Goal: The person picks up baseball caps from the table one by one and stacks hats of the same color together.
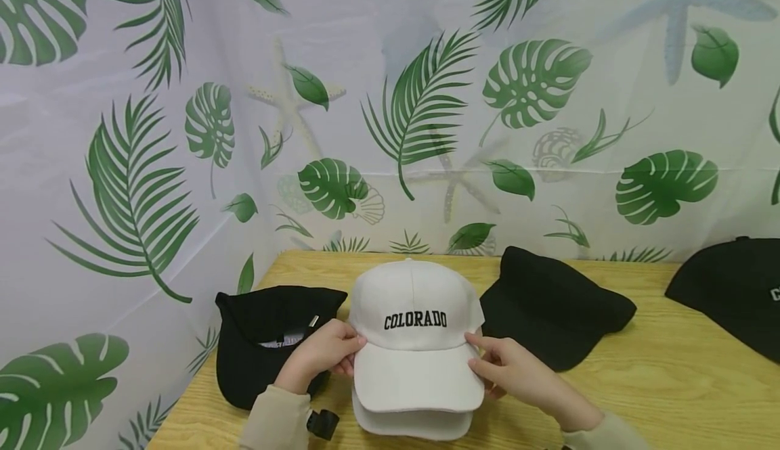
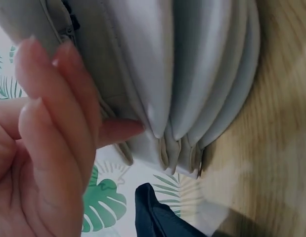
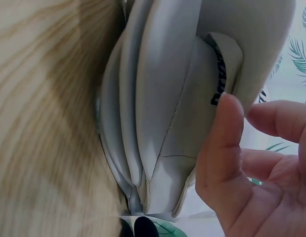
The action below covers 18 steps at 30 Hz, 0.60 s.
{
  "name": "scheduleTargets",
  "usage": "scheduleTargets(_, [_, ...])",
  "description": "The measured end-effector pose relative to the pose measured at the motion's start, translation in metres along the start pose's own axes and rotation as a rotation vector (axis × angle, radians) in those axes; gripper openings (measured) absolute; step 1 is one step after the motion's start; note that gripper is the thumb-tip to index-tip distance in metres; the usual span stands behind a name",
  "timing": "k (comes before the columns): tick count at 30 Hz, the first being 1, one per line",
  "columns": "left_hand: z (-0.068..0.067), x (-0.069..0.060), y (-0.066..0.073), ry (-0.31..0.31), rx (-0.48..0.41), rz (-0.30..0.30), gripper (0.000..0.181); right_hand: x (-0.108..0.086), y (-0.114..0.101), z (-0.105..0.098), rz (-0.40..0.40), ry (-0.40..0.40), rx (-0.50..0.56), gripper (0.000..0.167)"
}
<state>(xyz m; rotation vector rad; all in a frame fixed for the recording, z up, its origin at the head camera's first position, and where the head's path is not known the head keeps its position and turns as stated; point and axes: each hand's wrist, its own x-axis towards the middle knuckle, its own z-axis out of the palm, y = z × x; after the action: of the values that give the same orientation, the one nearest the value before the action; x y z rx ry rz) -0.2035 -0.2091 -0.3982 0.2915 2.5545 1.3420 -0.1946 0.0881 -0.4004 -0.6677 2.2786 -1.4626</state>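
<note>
Left hand (image 1: 326, 350), right hand (image 1: 513, 367), grip pinching white cap (image 1: 417, 348), wrist views showing more brims (image 2: 195, 74)

So you've got three black caps (image 1: 557, 315) on one bench (image 1: 682, 402), plus at least four white caps (image 1: 417, 379) nested together; exact total's hard to tell tbh, they overlap a lot. On you: one left hand (image 1: 326, 352), one right hand (image 1: 514, 372), two beige sleeves (image 1: 277, 416).

Soft, diffuse light fills the head view, where the white leaf-printed cloth (image 1: 341, 132) looks faintly lilac at left. Both wrist views are dimmer and softer; in the right, shadow darkens the yellow wood-grain tabletop (image 3: 39, 123) beside the stacked white fabric caps (image 3: 167, 89).
</note>
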Motion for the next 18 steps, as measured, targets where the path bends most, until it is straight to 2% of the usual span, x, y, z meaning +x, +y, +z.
scheduleTargets(8, [0.004, 0.0, -0.001, -0.033, 0.059, -0.046, 0.026, 0.0, 0.005, 0.0, 0.01, -0.088, -0.018, 0.051])
scheduleTargets(13, [0.007, 0.0, -0.002, -0.064, 0.142, -0.048, 0.026, 0.002, 0.011, 0.004, 0.012, -0.129, -0.04, 0.05])
scheduleTargets(18, [0.008, -0.001, -0.002, -0.085, 0.167, -0.036, 0.027, 0.003, 0.013, 0.006, -0.008, -0.147, -0.069, 0.052])
